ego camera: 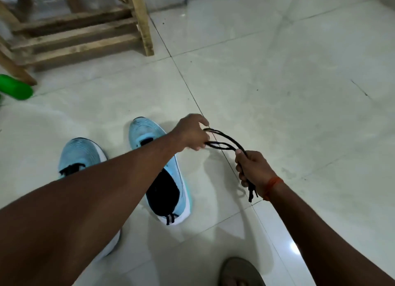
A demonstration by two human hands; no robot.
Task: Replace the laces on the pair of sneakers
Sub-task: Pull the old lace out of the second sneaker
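Observation:
Two light blue sneakers stand on the tiled floor. The right sneaker [147, 136] shows a dark opening and no lace that I can see. The left sneaker [81, 153] has black lace at its throat and lies partly under my left forearm. My right hand [252, 168] grips a bundle of black laces [226, 142], whose ends hang below the fist. My left hand [192, 133] pinches the looped end of the same laces above the floor, right of the sneakers.
A wooden frame [85, 29] stands at the back left, with a green object [15, 89] beside its leg. A grey sandal on a foot [239, 273] shows at the bottom edge. Pale floor tiles [299, 71] stretch to the right.

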